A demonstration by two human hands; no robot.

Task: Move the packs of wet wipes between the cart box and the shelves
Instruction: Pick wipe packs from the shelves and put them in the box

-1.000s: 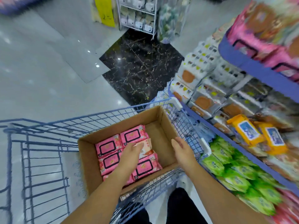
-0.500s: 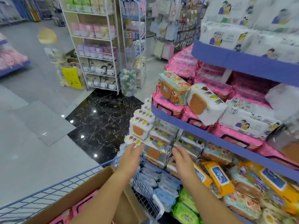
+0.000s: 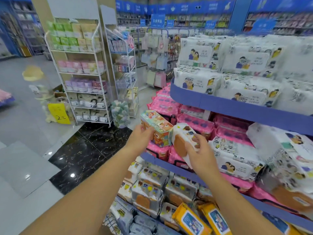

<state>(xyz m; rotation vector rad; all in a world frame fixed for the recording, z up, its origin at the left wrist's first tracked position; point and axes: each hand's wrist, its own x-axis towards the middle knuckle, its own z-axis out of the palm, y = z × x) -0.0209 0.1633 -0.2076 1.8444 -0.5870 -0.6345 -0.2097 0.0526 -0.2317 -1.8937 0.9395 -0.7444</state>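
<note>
Pink wipe packs fill middle shelf.

Up from cart box 1 s ago to mid shelf. L hand now gripping colourful pack, R hand holding white pack just beside it. Cart box gone from view.

L hand, R hand, forearms bare.
</note>
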